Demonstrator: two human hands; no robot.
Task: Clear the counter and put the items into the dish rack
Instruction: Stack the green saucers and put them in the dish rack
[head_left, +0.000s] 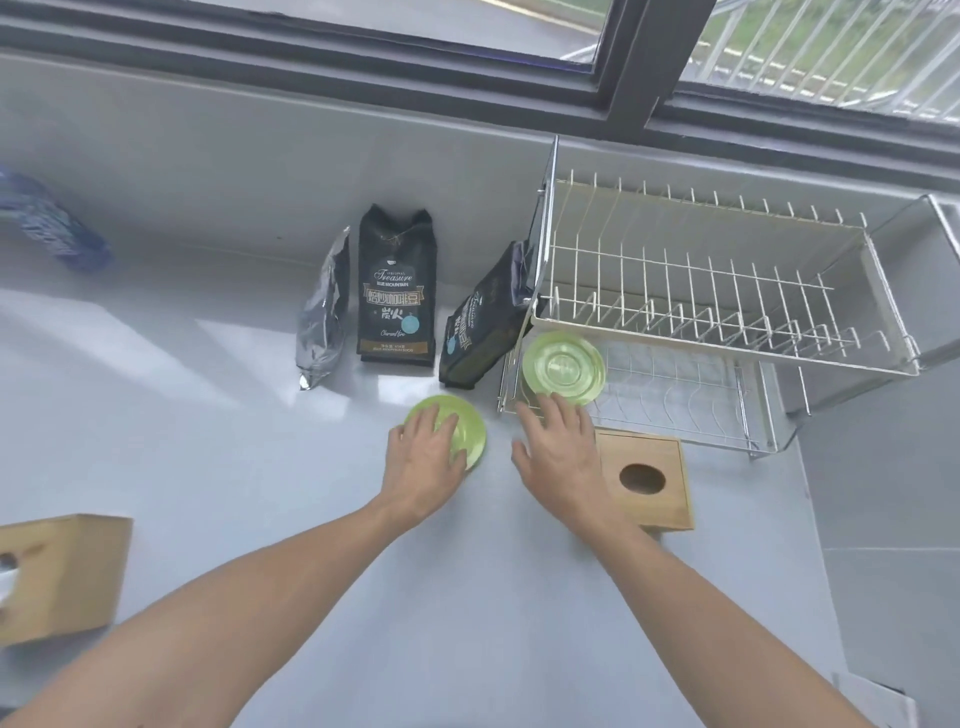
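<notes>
Two green glass saucers are the things in play. One green saucer (470, 431) lies on the pale bench (208, 415) just in front of the coffee bags, and the left hand (423, 457) rests flat on top of it, fingers (448, 422) loosely spread across its face rather than curled under its rim. The other, the second saucer (563, 368), already sits in the lower tier of the dish rack (727, 332) at its near left corner, seemingly propped at a slight tilt against the wires, though the wide-angle view makes that hard to be sure of. The right hand (558, 447) is just in front of it, fingers (550, 408) extended and slightly parted with the tips at or very near the saucer's near rim; whether they touch it cannot be told. A wooden box (654, 473) with a round hole sits just beside the right wrist, and three coffee bags, the middle coffee bag (397, 291) upright, stand behind. Judging by its look, the saucer is light, rigid, smooth and likely slippery, and would chip if knocked on the wire. Lying flat on a slick surface it offers little to grip from above, so the sensible hold is at the rim: slide it toward the bench edge or tip one side up, then pinch the edge between thumb and fingers before carrying it across to the rack.
</notes>
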